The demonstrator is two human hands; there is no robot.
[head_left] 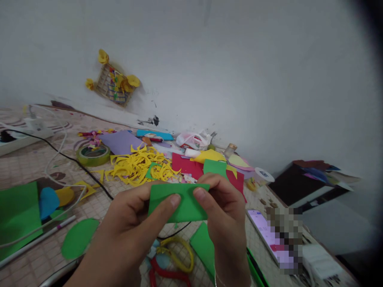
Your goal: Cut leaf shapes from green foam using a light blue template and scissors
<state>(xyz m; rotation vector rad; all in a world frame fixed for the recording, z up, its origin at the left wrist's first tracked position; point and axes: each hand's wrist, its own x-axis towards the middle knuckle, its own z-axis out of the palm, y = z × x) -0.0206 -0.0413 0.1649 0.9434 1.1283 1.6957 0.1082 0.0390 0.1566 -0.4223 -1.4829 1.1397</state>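
Between my two hands a rectangular piece of green paper (186,211) is held up over the table. My left hand (125,219) pinches its left side, thumb on the front face and fingers behind. My right hand (223,211) grips the right side the same way, its thumb near the upper edge. Below the hands lie scissors (179,255) with yellow and red handles, partly hidden. Another green paper piece (203,247) rests beside them, partly behind my right wrist. A green paper circle (80,238) lies left of my left hand.
Yellow paper scraps (140,165) pile up behind the hands, next to a tape roll (93,154). Red paper (188,165) lies to their right. A phone (271,239) sits at the right. A black cable (74,159) and a power strip (26,139) are at left.
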